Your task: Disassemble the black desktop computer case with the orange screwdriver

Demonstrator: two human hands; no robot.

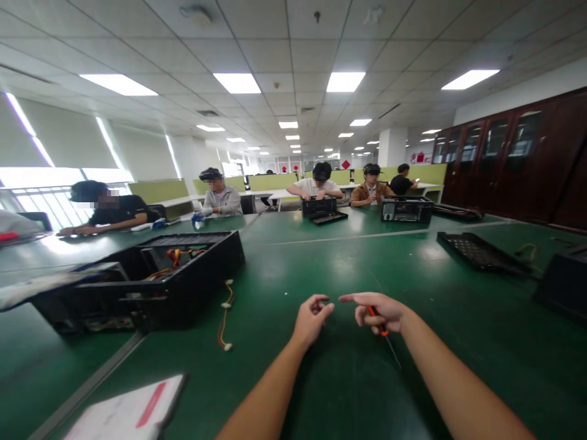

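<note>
The right hand [383,311] grips a screwdriver [381,330], tip pointing back near the wrist. The left hand [312,318] pinches its fingers shut; whether on anything, I cannot tell. The computer case [151,278] lies open on the worktop [348,379] at left, untouched.

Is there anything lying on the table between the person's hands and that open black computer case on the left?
Only a loose cable with white plugs, lying on the green table beside the open case. The left hand is nearer it; the right hand holds a screwdriver.
</note>
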